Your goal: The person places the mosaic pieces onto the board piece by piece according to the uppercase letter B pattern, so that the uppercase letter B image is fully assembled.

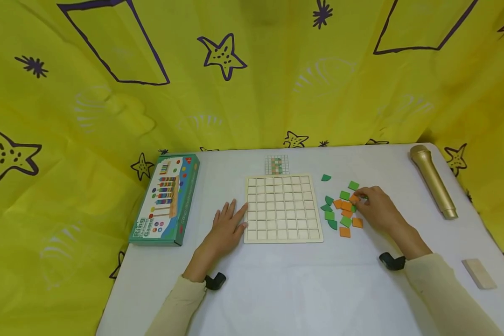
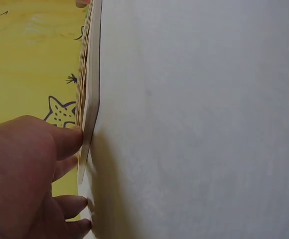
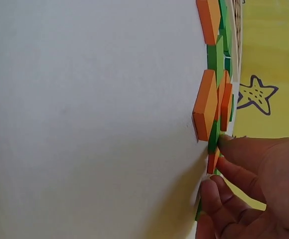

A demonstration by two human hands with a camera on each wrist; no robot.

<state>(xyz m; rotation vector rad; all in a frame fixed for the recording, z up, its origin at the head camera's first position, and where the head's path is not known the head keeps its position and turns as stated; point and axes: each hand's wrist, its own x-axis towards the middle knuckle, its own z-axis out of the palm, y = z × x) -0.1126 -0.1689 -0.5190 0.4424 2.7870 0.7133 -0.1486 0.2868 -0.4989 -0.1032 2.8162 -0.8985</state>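
Note:
A pale wooden grid board (image 1: 283, 209) lies flat on the white table. My left hand (image 1: 226, 229) rests at its left edge, fingers spread, with thumb and index finger touching the rim; the left wrist view shows the thumb against the board's side (image 2: 90, 104). To the right of the board is a loose group of orange square tiles (image 1: 345, 232), green square tiles (image 1: 329, 215) and dark green rounded tiles (image 1: 332, 225). At this group's right side, my right hand (image 1: 377, 207) pinches an orange square tile (image 1: 354, 199) between thumb and fingers. The fingers partly cover nearby tiles.
Behind the board lies a small pattern card (image 1: 276, 164). A boxed ring game (image 1: 164, 200) is at the left, a gold microphone (image 1: 433, 182) at the far right. Nearer on the right is a small wooden block (image 1: 479, 273). Yellow patterned cloth (image 1: 252, 102) hangs behind the table.

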